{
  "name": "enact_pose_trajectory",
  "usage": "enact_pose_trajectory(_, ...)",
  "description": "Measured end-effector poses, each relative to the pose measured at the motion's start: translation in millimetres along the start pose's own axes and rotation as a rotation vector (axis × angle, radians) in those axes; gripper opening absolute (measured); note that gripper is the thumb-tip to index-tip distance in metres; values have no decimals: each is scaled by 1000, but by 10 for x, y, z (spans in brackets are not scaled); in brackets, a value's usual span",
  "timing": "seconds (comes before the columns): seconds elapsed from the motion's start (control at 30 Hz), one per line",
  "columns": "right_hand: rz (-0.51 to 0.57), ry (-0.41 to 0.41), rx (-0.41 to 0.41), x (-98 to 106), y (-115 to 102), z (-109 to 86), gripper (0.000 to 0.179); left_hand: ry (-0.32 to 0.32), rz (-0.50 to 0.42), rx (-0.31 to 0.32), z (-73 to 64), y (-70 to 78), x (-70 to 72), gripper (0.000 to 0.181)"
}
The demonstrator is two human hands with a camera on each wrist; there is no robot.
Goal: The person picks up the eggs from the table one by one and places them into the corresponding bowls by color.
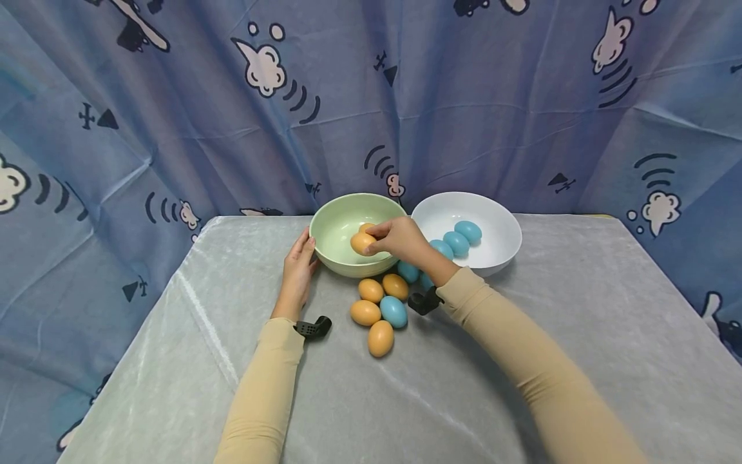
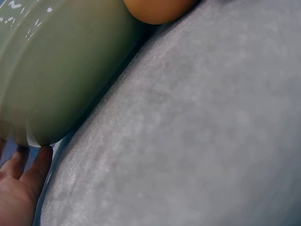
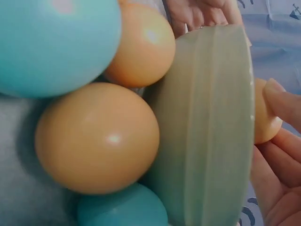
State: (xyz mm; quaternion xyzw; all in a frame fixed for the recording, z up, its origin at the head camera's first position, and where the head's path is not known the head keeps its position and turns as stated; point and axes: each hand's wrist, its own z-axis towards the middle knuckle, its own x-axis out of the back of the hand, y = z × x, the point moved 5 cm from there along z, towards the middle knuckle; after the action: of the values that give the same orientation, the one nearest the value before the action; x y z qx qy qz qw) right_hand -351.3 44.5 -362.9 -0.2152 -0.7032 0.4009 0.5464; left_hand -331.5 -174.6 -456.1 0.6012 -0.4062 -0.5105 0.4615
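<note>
Over the near side of a light green bowl (image 1: 333, 222), my right hand (image 1: 400, 238) pinches an orange egg (image 1: 362, 243) between thumb and fingers. Another orange egg (image 1: 366, 227) shows partly behind it, inside the bowl. My left hand (image 1: 298, 267) rests against the bowl's left side, its extended fingers (image 2: 40, 167) touching the outer wall in the left wrist view. In the right wrist view the held egg (image 3: 265, 113) appears just past the bowl's rim. Close in front of the bowl lie several orange eggs (image 1: 371, 291) and blue eggs (image 1: 394, 312), some partly hidden by my right arm.
Right of the green bowl stands a white bowl (image 1: 501, 235) with several blue eggs (image 1: 467, 232) in it. Both bowls are near the back edge of the grey cloth-covered table (image 1: 324, 399). Behind it hangs a blue patterned curtain (image 1: 348, 96).
</note>
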Motion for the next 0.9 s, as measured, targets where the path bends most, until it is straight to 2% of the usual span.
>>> enact_pose_trajectory(0.47, -45, -42, 16, -205, 12, 191, 47, -1, -2, 8, -15, 25, 14, 56)
enact_pose_trajectory(0.9, -253, -82, 9, -261, -3, 230, 38, 2, 6, 7, 3, -10, 9, 56)
